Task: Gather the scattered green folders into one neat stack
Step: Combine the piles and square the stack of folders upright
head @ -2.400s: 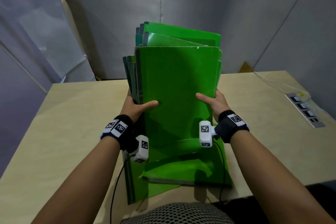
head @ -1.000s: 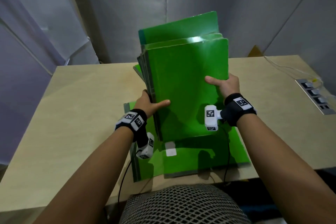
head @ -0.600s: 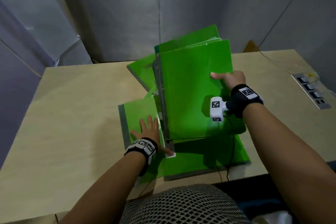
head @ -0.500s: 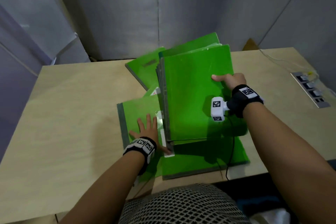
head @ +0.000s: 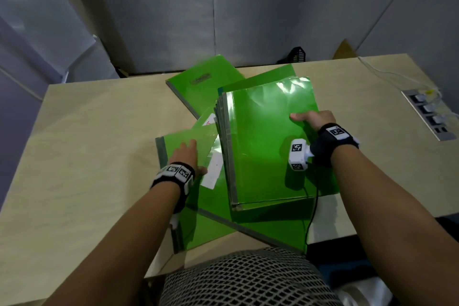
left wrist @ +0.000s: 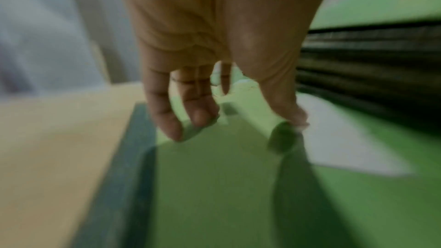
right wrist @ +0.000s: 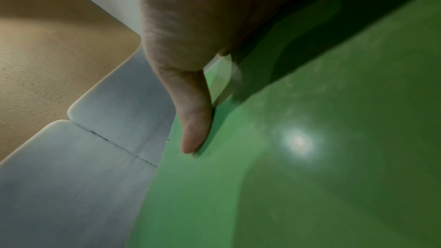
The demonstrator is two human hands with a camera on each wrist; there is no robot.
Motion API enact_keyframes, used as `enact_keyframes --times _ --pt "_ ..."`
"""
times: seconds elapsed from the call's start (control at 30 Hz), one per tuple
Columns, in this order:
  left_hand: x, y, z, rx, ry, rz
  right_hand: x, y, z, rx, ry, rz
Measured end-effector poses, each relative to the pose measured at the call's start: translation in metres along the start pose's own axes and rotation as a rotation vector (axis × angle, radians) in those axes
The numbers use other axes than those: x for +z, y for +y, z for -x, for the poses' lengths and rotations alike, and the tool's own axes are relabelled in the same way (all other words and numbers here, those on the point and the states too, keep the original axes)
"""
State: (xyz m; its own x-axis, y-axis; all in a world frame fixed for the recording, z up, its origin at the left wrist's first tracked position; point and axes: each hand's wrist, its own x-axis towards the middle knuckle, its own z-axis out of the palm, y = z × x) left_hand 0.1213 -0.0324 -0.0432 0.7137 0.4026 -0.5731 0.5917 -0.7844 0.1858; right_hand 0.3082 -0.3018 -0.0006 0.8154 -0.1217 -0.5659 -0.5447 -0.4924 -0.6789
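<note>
A thick stack of green folders (head: 263, 146) lies almost flat on the wooden table (head: 87, 146), spines to the left. My right hand (head: 306, 119) grips its right edge; the thumb (right wrist: 194, 131) lies on the top cover and the other fingers are hidden. My left hand (head: 187, 151) rests with straight fingers on a loose green folder (head: 173, 143) left of the stack, fingertips (left wrist: 179, 129) touching its cover. Another green folder (head: 203, 84) lies askew behind the stack. One more folder (head: 268, 227) sticks out beneath it at the front edge.
A recessed power strip (head: 428, 114) with a white cable (head: 387, 74) sits at the table's right side. A black object (head: 298, 54) and a cardboard corner (head: 345, 48) stand behind the table against grey wall panels. Bare tabletop lies to the left.
The stack went from upright in both hands to lying down on the table folders. My left hand let go of it and moved onto the loose folder at the left.
</note>
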Motion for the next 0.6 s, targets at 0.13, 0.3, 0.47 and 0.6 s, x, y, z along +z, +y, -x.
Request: enact_keyframes --times 0.13,0.3,0.47,0.6 --pt "0.026 0.004 0.024 -0.157 -0.122 0.094 0.002 0.005 0.0 0.053 0.002 -0.052" --pt "0.028 0.009 0.029 -0.157 -0.154 0.01 0.003 0.0 0.019 0.039 0.029 -0.034" --pt "0.03 0.006 0.027 -0.192 -0.169 0.067 0.001 -0.003 0.027 0.016 0.05 -0.006" --pt "0.037 0.005 0.028 -0.183 -0.157 0.133 0.0 -0.005 0.031 -0.017 0.066 0.047"
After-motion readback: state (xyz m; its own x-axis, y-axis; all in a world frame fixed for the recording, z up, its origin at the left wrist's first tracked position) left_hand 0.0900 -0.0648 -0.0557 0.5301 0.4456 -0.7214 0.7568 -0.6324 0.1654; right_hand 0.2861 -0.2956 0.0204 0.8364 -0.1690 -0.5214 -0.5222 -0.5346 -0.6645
